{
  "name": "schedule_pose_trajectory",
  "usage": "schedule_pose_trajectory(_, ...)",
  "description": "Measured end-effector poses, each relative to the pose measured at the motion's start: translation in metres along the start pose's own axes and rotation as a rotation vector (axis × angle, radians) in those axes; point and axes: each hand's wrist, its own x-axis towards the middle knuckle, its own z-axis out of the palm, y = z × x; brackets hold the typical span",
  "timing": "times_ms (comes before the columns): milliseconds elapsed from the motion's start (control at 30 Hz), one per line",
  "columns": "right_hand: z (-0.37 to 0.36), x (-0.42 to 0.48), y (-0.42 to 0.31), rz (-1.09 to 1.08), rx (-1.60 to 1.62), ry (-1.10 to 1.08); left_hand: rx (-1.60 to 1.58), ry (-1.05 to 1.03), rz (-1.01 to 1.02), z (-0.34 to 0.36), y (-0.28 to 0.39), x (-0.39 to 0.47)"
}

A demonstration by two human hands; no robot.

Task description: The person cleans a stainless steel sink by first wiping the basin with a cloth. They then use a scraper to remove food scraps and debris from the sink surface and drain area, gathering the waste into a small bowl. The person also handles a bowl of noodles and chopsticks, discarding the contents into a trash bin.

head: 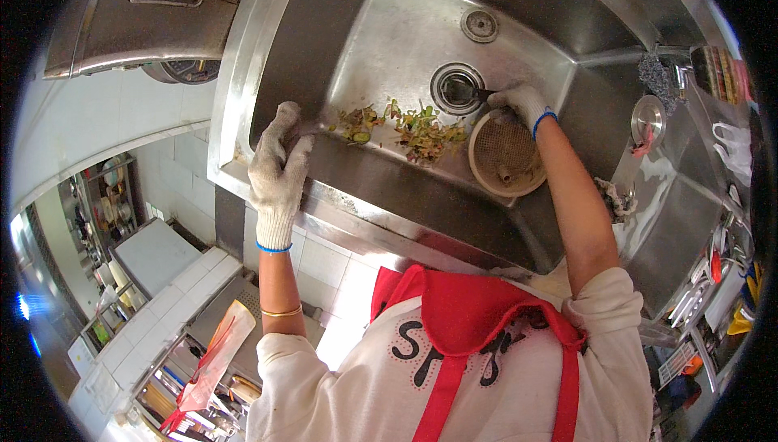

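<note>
My left hand point(281, 165), in a knitted work glove, rests on the front left rim of the stainless steel sink point(389, 214), fingers spread and nothing visible in them. My right hand point(521, 101), gloved too, is closed around the dark handle of a tool point(481, 95). The tool's head lies over the sink's round drain opening point(457, 88); its exact kind is unclear. Just below my right hand a round mesh strainer basket point(507, 153) stands in the basin, partly behind my forearm. Wet vegetable scraps point(425, 132) lie on the sink floor between my hands.
A second, smaller drain fitting point(480, 24) sits at the far side of the basin. On the right are steel wool point(656, 80), a round metal lid point(648, 119) and a white plastic bag point(732, 149). Metal equipment point(146, 35) stands beyond the left rim.
</note>
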Motion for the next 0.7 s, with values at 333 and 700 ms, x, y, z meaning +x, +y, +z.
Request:
schedule_pose_trajectory(333,-0.002,-0.049,-0.021,-0.187,-0.268,0.301,-0.019,-0.006,0.038,0.003,-0.001,0.003)
schedule_pose_trajectory(700,0.028,0.001,0.014,-0.052,0.172,0.095,-0.097,0.012,-0.060,0.003,-0.003,0.001)
